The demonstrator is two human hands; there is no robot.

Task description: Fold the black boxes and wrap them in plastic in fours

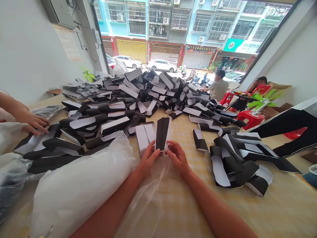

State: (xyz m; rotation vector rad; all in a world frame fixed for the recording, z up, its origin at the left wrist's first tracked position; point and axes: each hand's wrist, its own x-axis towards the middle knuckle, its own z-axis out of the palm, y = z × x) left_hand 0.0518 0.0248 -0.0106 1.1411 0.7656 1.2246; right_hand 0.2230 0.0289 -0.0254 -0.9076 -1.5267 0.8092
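Note:
In front of me, a folded black-and-white paper box (pixel 162 134) stands upright between my hands. My left hand (pixel 149 152) grips its lower left side, thumb across the front. My right hand (pixel 178 158) is closed at the lower right corner, pinching thin clear plastic (pixel 148 201) that hangs down over the table. Some of this plastic also shows beside the box's right edge; how far it wraps the box I cannot tell. White folded boxes (pixel 144 136) lean just left of my left hand.
A large heap of black-and-white boxes (pixel 158 89) covers the table's back. A smaller pile (pixel 235 162) lies right. A full white plastic bag (pixel 81 188) lies by my left forearm. Another person's hand (pixel 34 123) touches boxes at left. A person in black trousers (pixel 284 132) is at right.

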